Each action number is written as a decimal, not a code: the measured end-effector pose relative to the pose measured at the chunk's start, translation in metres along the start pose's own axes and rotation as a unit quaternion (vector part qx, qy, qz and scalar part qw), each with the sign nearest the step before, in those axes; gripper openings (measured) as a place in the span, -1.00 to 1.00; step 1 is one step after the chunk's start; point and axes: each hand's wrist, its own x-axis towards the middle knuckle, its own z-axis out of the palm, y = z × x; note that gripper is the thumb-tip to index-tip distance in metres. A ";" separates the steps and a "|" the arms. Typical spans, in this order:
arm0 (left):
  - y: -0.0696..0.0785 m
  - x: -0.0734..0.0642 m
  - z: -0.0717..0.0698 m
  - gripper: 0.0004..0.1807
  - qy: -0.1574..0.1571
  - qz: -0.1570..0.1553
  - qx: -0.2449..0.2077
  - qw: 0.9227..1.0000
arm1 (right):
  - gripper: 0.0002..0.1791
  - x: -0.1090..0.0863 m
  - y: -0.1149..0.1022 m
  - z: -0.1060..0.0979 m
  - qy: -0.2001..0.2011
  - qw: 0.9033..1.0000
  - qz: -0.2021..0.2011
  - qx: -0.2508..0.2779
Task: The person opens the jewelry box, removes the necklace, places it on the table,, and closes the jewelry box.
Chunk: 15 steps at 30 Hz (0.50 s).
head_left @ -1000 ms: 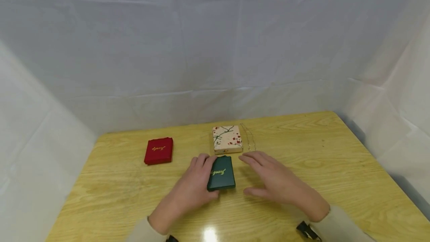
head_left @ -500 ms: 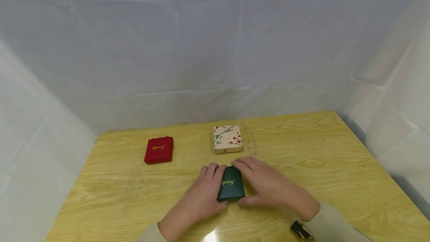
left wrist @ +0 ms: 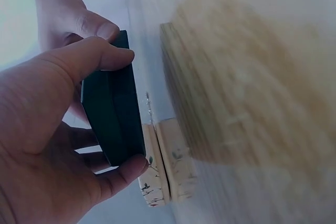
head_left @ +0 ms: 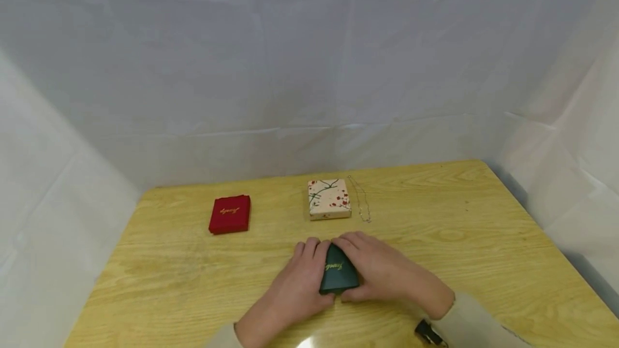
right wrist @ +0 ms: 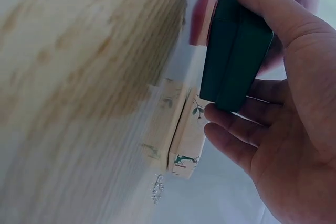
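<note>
Gold script (head_left: 333, 266) — seemingly "Jewelry" — marks the green box (head_left: 339, 280) and red box (head_left: 230, 222).

A red jewelry box (head_left: 229, 215) with gold script lies toward the left of the wood-grain table (head_left: 450, 224). Near the far edge sits a cream box (head_left: 329, 199) patterned with red blossoms and dark branches, a thin chain necklace (head_left: 358, 201) stretched just beside its right side. Creased white sheeting (head_left: 309, 69) hangs behind.
</note>
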 end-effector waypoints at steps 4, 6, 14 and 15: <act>0.001 -0.001 0.000 0.08 0.005 0.003 0.000 1.000 | 0.11 0.001 -0.001 0.000 0.004 1.000 -0.003 0.008; 0.001 -0.001 -0.001 0.09 0.006 0.003 -0.003 1.000 | 0.10 0.001 -0.001 0.000 0.007 1.000 -0.005 0.016; -0.004 -0.003 -0.005 0.10 0.011 0.002 -0.034 0.999 | 0.10 0.000 0.000 -0.004 0.005 0.998 0.005 0.056; -0.004 -0.003 -0.005 0.10 0.008 0.000 -0.041 0.999 | 0.10 -0.001 -0.001 -0.005 0.004 0.998 0.006 0.061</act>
